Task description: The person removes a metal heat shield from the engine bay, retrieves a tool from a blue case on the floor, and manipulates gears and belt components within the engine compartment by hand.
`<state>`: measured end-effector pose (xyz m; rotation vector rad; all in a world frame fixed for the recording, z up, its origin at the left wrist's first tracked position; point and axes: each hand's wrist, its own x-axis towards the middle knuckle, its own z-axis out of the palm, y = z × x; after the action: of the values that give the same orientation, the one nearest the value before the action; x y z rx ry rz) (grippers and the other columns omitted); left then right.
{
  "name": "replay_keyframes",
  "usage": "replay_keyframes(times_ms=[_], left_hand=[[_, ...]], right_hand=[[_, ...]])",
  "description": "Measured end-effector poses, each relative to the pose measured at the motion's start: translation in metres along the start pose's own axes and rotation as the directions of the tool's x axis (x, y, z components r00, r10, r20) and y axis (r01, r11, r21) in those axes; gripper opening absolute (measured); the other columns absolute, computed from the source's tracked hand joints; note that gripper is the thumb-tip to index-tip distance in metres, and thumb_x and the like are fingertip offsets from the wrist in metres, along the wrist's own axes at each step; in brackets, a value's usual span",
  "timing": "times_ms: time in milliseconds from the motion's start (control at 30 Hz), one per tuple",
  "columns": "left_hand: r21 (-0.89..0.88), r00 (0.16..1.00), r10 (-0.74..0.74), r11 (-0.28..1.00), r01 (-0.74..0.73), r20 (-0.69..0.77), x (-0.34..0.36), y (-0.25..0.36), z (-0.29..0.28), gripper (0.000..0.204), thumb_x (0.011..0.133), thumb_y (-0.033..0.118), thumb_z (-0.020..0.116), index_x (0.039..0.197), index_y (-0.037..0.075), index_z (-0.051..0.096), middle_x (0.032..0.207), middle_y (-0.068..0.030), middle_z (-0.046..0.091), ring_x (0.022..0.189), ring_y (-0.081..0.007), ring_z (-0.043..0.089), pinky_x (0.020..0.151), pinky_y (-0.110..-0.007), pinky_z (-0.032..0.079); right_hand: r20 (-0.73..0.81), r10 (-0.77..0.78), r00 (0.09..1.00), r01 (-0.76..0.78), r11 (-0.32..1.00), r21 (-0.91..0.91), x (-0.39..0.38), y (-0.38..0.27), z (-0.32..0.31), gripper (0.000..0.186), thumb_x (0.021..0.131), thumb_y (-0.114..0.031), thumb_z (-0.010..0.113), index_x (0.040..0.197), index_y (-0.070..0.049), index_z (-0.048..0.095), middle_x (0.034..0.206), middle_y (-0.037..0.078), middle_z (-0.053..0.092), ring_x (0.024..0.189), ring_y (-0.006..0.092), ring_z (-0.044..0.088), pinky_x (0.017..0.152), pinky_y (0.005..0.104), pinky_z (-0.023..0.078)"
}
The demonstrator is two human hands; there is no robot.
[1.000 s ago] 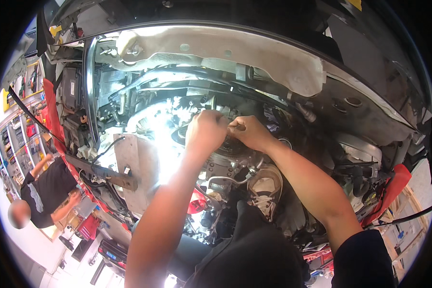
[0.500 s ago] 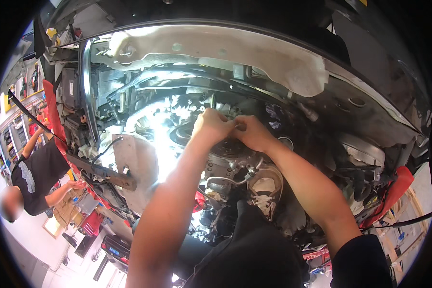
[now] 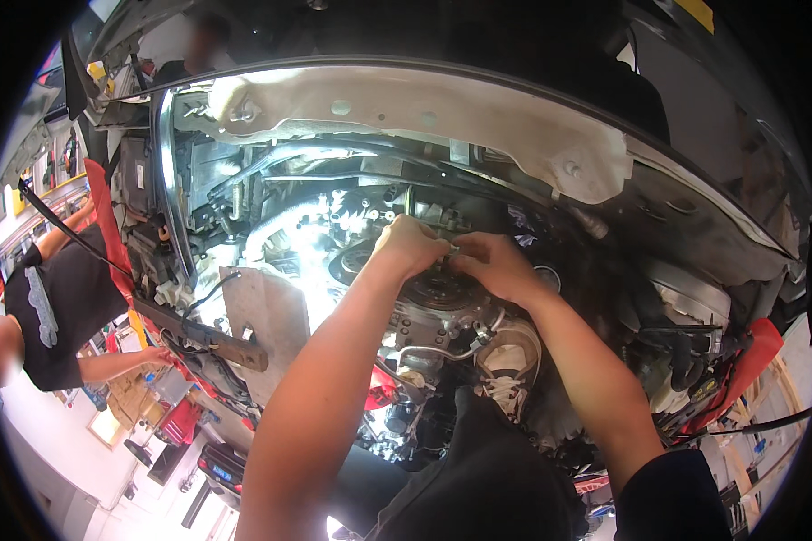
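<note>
The left hand (image 3: 411, 248) and right hand (image 3: 501, 267) meet with bent fingers drawn together at the tips; I cannot tell whether they pinch anything small. Just beneath them sits a dark engine part (image 3: 438, 291), round rather than long, its face toward the camera. Nearer the body, a bent silver pipe (image 3: 431, 351) runs crosswise; beside it a shoe (image 3: 506, 359) points away from the person.

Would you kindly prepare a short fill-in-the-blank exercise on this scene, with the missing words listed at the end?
1. Of the left hand and right hand, the shoe is nearer the ____.
2. The colour of the fender at far right is ____.
3. The co-worker appears at the picture's ____ side.

Missing words: right hand; red; left.
</note>
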<state>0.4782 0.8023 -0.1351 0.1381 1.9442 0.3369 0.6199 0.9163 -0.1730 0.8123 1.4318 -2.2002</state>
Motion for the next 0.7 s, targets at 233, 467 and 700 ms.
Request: replay_keyframes(times_ms=[233,467,700], left_hand=[[0.018,0.990,0.141,0.990,-0.140,-0.021,-0.016,-0.003,-0.003,0.027,0.072,0.024,0.070,0.086,0.001,0.071,0.072,-0.0133,0.068,0.065,-0.0180,0.064,0.065,-0.031,0.050],[0.108,0.995,0.031,0.994,-0.021,-0.097,-0.021,0.004,-0.002,0.024,0.074,0.027,0.067,0.080,0.004,0.070,0.077,-0.0162,0.067,0.079,-0.0294,0.066,0.074,-0.038,0.051],[0.100,0.999,0.050,0.994,-0.049,-0.008,-0.017,0.003,-0.007,0.028,0.075,0.032,0.066,0.076,0.005,0.071,0.073,-0.0153,0.067,0.073,-0.0287,0.066,0.070,-0.037,0.051]], right_hand=[[0.126,-0.033,0.991,0.057,0.980,-0.188,-0.002,-0.010,-0.002,0.035,0.081,-0.009,0.063,0.114,0.001,0.057,0.096,0.011,0.066,0.091,0.0151,0.061,0.080,0.0286,0.047],[0.201,-0.001,0.980,0.029,0.990,-0.137,0.006,-0.018,0.007,0.032,0.082,-0.002,0.063,0.113,0.002,0.056,0.100,0.007,0.065,0.096,0.0115,0.058,0.084,0.0264,0.046],[0.211,-0.040,0.977,0.083,0.976,-0.203,0.015,-0.008,0.008,0.018,0.083,-0.005,0.064,0.100,0.001,0.062,0.089,0.002,0.065,0.082,0.0067,0.056,0.075,0.0247,0.046]])
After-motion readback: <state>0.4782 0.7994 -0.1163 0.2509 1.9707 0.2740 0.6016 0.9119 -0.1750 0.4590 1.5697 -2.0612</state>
